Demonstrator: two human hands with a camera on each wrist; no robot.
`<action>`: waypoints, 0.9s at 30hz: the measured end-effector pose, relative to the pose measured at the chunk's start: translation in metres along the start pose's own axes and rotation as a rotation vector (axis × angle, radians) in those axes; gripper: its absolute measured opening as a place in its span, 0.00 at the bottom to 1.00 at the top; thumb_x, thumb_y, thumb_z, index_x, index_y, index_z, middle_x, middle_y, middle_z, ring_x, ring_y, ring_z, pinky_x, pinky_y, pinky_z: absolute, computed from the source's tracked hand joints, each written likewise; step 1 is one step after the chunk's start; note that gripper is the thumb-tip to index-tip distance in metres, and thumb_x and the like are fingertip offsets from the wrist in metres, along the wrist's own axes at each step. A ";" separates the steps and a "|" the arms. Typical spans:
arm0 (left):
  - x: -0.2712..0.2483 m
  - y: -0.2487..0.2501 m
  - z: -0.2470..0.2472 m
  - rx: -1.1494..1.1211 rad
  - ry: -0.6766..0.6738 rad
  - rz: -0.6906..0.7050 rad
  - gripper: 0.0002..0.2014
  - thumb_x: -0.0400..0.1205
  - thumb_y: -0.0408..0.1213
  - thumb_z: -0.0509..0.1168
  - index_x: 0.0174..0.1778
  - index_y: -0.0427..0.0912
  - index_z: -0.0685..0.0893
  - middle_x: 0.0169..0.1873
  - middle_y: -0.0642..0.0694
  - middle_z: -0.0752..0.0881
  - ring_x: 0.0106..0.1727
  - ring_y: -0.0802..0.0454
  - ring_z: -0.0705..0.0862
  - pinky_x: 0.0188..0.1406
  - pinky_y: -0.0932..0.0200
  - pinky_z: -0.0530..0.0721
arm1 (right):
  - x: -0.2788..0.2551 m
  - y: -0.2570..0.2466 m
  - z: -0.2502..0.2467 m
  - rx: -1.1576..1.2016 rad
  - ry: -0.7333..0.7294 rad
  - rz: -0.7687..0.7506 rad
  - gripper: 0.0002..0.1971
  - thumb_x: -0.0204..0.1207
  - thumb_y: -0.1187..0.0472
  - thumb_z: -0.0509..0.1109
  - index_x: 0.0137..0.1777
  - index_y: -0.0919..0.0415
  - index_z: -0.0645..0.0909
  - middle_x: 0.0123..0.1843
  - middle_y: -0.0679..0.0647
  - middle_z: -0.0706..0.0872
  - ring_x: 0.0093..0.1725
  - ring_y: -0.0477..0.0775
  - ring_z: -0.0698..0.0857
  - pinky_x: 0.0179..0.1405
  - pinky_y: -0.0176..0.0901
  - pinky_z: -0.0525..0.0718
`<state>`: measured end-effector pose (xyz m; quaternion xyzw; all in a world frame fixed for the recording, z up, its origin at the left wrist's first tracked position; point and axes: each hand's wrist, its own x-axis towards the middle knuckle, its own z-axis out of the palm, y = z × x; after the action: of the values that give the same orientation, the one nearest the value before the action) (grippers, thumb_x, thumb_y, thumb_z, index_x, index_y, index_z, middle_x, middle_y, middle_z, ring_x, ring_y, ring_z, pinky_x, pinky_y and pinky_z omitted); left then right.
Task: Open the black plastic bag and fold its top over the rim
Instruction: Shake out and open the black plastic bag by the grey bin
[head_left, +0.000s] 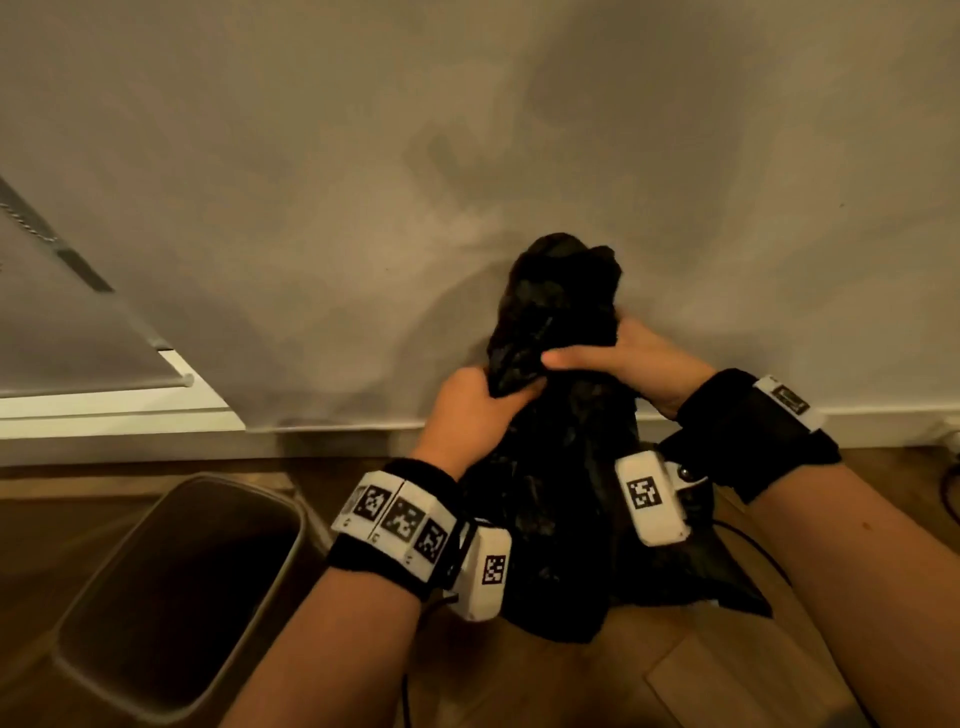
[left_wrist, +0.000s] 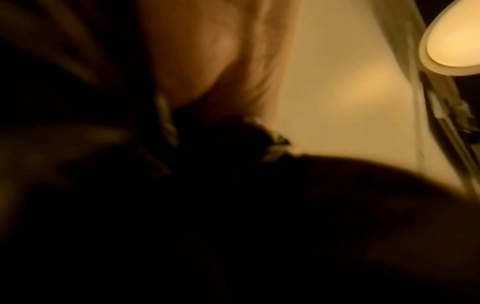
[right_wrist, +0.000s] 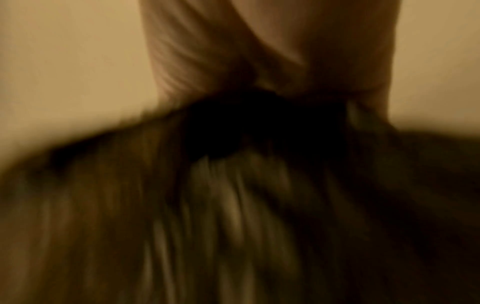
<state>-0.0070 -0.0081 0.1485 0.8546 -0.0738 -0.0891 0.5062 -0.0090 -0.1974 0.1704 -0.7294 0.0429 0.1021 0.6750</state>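
A crumpled black plastic bag (head_left: 561, 467) hangs bunched in front of me, its top sticking up above my hands and its bottom trailing onto the floor. My left hand (head_left: 480, 397) grips the bag's upper part from the left. My right hand (head_left: 613, 358) grips it from the right, thumb laid across the front. Both hands are close together on the same bunch. An empty grey-brown bin (head_left: 176, 597) stands at lower left, apart from the bag. The left wrist view shows blurred fingers (left_wrist: 207, 61) over the dark bag (left_wrist: 233, 205). The right wrist view shows fingers (right_wrist: 285, 51) pinching gathered plastic (right_wrist: 233, 195).
A pale wall (head_left: 467, 156) with a white skirting board (head_left: 883, 421) is straight ahead. The floor (head_left: 623, 675) is wood. A white frame (head_left: 114, 405) sits at left. Dark cables (head_left: 753, 545) lie on the floor at right. A lit lamp (left_wrist: 457, 37) shows in the left wrist view.
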 end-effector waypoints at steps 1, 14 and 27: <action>0.000 -0.006 0.000 -0.048 0.082 -0.056 0.20 0.73 0.56 0.73 0.53 0.46 0.89 0.48 0.44 0.92 0.52 0.46 0.90 0.53 0.44 0.88 | -0.001 0.000 -0.001 -0.088 -0.037 0.026 0.39 0.63 0.58 0.84 0.72 0.56 0.69 0.63 0.47 0.83 0.60 0.47 0.85 0.48 0.35 0.88; -0.018 -0.013 -0.022 -0.524 0.100 -0.242 0.27 0.75 0.58 0.71 0.65 0.47 0.83 0.55 0.49 0.90 0.55 0.49 0.89 0.60 0.47 0.86 | -0.005 -0.008 0.009 -0.049 0.121 -0.175 0.38 0.72 0.50 0.76 0.78 0.36 0.58 0.66 0.47 0.78 0.62 0.46 0.82 0.55 0.36 0.82; -0.017 -0.043 -0.064 0.044 -0.045 -0.133 0.20 0.81 0.55 0.65 0.44 0.38 0.85 0.41 0.37 0.88 0.47 0.45 0.88 0.44 0.58 0.81 | 0.006 0.027 -0.017 0.281 0.288 -0.047 0.09 0.78 0.59 0.71 0.56 0.60 0.85 0.41 0.50 0.93 0.42 0.49 0.92 0.46 0.45 0.87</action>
<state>-0.0079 0.0702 0.1421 0.8663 -0.0302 -0.1399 0.4785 -0.0074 -0.2162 0.1442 -0.6358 0.1358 -0.0261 0.7594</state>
